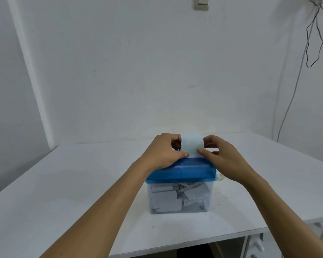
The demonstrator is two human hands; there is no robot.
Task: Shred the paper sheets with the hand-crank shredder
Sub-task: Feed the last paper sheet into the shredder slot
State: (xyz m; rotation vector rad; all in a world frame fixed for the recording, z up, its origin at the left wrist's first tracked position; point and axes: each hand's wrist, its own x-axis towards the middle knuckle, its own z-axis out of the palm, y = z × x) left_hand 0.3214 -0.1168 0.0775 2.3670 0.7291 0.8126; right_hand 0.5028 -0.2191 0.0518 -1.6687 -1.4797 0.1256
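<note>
Two hands [164, 153] [226, 159], perhaps one sheet [191, 146]

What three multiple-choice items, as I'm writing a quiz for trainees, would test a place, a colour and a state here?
1. Where is the paper? A flat on the table; B above the shredder, between the left hand and right hand; C in a drawer.
2. The lid is: A red; B blue; C black.
3. The clear bin is: A empty; B tipped over; C holding shreds.
Key: B, both hands pinch its edges over the lid; B, the top is plainly blue; C, cut pieces show through it.
</note>
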